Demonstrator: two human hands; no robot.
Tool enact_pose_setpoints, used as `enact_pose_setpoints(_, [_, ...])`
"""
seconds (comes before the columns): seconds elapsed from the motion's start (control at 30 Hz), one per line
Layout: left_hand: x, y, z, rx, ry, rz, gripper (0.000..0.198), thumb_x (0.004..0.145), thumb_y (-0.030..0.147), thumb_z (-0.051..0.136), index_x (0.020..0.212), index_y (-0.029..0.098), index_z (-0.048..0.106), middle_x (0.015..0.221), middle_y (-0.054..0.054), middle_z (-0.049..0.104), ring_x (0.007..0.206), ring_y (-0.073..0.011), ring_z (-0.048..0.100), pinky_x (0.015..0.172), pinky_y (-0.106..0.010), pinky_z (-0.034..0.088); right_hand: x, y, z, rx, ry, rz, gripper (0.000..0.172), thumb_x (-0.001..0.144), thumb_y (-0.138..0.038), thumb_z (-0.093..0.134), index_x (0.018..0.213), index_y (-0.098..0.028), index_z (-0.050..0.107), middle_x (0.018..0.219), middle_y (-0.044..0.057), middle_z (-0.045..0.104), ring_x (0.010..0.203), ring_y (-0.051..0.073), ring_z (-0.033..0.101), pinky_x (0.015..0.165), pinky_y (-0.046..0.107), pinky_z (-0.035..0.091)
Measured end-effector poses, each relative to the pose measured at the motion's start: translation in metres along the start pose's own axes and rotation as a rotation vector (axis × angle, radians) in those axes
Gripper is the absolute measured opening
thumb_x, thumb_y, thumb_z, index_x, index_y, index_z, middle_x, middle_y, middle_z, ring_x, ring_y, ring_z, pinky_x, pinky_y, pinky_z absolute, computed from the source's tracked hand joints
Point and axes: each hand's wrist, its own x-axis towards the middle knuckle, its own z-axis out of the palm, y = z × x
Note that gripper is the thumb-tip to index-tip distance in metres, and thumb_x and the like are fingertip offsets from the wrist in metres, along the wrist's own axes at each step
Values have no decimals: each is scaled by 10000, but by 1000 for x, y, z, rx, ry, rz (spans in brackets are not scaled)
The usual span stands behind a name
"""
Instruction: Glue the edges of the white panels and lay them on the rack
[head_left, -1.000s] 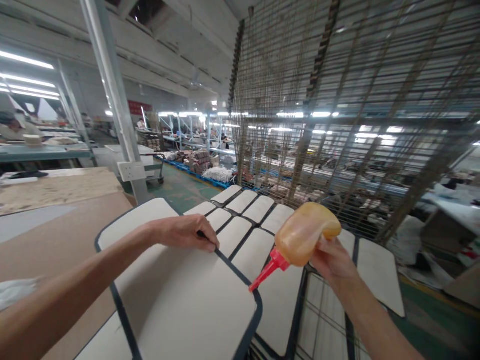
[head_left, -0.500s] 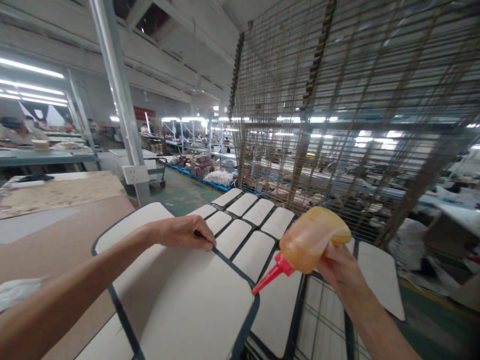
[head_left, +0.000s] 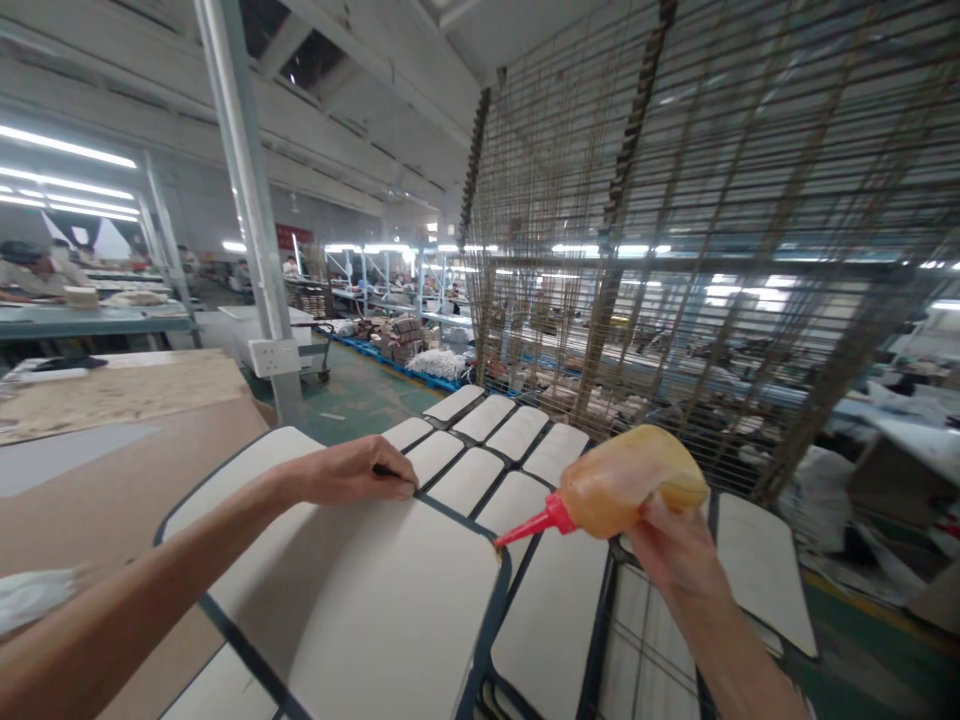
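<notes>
My left hand (head_left: 375, 470) pinches the far edge of a cream panel (head_left: 367, 610) with a dark border. The panel bows upward under my forearm. A squeeze bottle (head_left: 634, 480) with amber liquid and a red nozzle (head_left: 536, 522) is gripped in my right hand (head_left: 675, 540). It is tipped to the left, its nozzle tip at the panel's far right corner. A small amber-brown smear (head_left: 498, 550) shows at that corner. Several similar dark-edged panels (head_left: 551, 610) lie in rows beyond and beneath it.
A tall wire rack (head_left: 555, 200) rises behind the panels on the right. To the left stands a board-topped table (head_left: 112, 400), with a metal post (head_left: 247, 170) behind it. A trolley (head_left: 311, 350) and blue pallets with bundles (head_left: 405, 345) line the floor; people work at distant benches.
The nozzle tip has moved slightly up and left along the panel's corner, and the bottle lies flatter. My left hand, still pinching, has shifted a little left with the panel.
</notes>
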Motion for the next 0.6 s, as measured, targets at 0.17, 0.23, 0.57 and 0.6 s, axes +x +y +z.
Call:
enact_pose_setpoints(0.17, [-4,-4,3,-5,-68,-45,285,811,331,481,616,137,559,598,14,460,594,-103,411,555,-178,322,-10,4,-4,-33,30,-23,316,422,-287,861,668,-221,674,573,-2,663,520,122,591,538,217,508])
enact_pose_setpoints(0.23, [-4,-6,5,-9,-53,-68,284,809,326,476,599,139,519,594,20,426,592,-99,389,547,-178,306,-14,5,-5,-38,32,-19,308,427,-297,861,662,-223,675,572,0,663,523,122,592,540,214,507])
enact_pose_setpoints(0.57, [-7,-18,12,-52,-23,-99,318,816,389,454,606,151,450,600,32,352,589,-98,330,529,-200,266,-10,7,-4,-88,22,-78,278,468,-358,840,670,-246,686,617,-24,673,574,114,602,576,208,501])
enact_pose_setpoints(0.6, [-7,-20,13,-64,-19,-108,321,815,394,456,605,152,447,598,33,345,586,-97,323,526,-202,261,-11,7,-5,-92,11,-81,269,477,-357,837,672,-249,687,616,-26,672,572,115,601,575,212,501])
